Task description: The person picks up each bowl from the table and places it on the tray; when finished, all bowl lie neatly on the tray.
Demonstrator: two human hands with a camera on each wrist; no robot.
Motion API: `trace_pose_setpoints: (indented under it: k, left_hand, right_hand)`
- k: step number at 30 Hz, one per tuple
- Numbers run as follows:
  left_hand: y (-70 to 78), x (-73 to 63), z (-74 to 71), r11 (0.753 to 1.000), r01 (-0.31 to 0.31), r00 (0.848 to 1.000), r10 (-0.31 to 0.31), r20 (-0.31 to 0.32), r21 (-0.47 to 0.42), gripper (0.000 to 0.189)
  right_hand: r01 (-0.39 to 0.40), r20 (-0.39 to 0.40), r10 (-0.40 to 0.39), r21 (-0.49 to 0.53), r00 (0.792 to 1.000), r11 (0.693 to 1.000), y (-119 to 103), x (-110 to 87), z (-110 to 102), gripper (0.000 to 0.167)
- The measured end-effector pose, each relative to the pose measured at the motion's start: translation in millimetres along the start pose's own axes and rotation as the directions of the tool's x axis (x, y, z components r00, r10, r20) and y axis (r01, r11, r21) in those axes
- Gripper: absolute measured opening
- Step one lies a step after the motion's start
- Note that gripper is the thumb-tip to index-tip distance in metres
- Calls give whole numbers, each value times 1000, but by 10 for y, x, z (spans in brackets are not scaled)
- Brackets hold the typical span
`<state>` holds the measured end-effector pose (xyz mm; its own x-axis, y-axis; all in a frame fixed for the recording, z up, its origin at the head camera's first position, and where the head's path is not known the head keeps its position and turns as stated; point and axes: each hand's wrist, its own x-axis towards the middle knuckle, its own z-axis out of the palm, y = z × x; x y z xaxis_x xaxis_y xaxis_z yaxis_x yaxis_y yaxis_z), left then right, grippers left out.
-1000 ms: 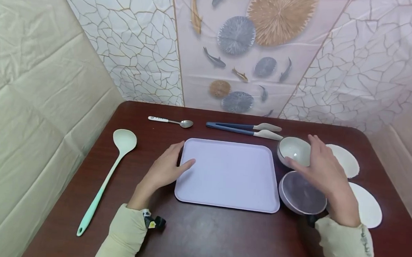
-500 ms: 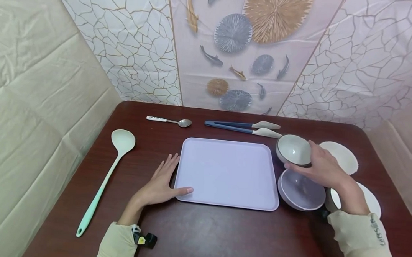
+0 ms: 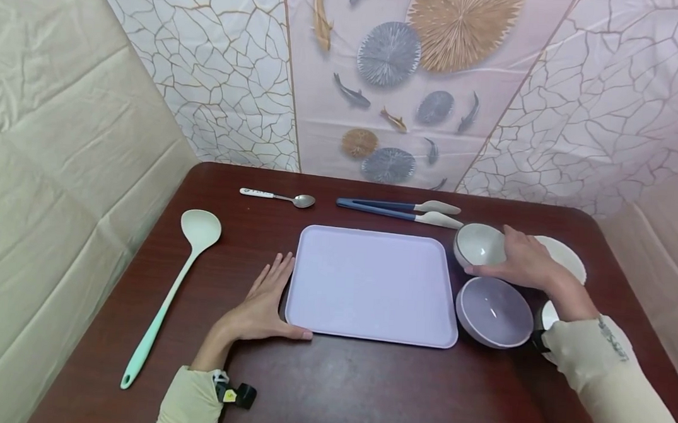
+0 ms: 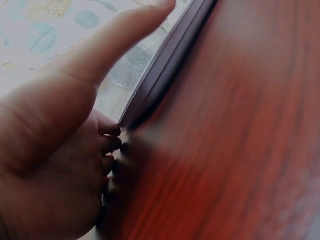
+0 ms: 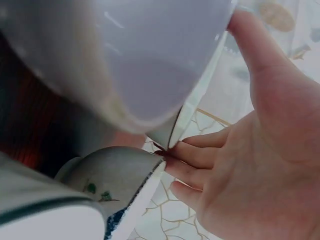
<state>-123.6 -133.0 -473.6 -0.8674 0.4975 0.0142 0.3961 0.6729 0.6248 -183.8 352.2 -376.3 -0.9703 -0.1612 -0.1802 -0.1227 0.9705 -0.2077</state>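
A pale lilac tray (image 3: 372, 285) lies in the middle of the table. My left hand (image 3: 261, 303) rests at its left side, fingers spread and straight, thumb by the near left corner. A small white bowl (image 3: 478, 246) with a dark rim line stands to the right of the tray. My right hand (image 3: 527, 261) touches this bowl from the right, thumb at its near side and fingertips at its right rim. In the right wrist view the fingers look extended. Just nearer stands a larger lilac bowl (image 3: 494, 311), close against the tray's right edge.
Two white dishes, one a far dish (image 3: 564, 256), stand behind the right arm, partly hidden. Tongs (image 3: 398, 211) and a spoon (image 3: 277, 197) lie along the back. A long green-handled ladle (image 3: 170, 292) lies at left. Patterned cloth walls stand behind the table.
My left hand has slid toward me along the tray's left side, its thumb now at the near corner. My right hand has lowered onto the small bowl's rim; the bowl has barely moved.
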Motion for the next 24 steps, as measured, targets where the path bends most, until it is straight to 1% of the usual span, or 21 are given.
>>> trace_pose_setpoints:
  k: [3, 5, 9, 12, 16, 19, 24]
  left_hand:
    - [-12, -4, -3, 1000, -3, 1000, 3, -2, 10, 138]
    - [-18, -2, 2, 1000, -8, 1000, 8, -6, 18, 138]
    - [-24, 1, 18, 999, -8, 1000, 9, -6, 32, 137]
    - [-22, 1, 22, 999, -3, 1000, 3, -2, 32, 136]
    - [-16, -3, 23, 1000, -2, 1000, 2, -2, 28, 135]
    - [-14, -5, 21, 1000, -3, 1000, 3, -3, 26, 136]
    - [-20, 2, 10, 999, 0, 1000, 0, -4, 32, 136]
  right_hand:
    - [-9, -24, 9, 13, 1000, 1000, -16, 24, 32, 129]
    - [-5, -69, 6, 24, 998, 1000, -20, 35, 62, 124]
    - [13, -183, -3, 51, 983, 999, -3, 47, 130, 114]
    - [28, -241, -7, 83, 971, 996, 24, 60, 179, 113]
    - [54, -287, -13, 137, 958, 989, 54, 61, 228, 110]
    - [72, -305, -16, 173, 952, 982, 62, 53, 237, 108]
    - [64, -322, 8, 212, 947, 975, 40, 16, 180, 111]
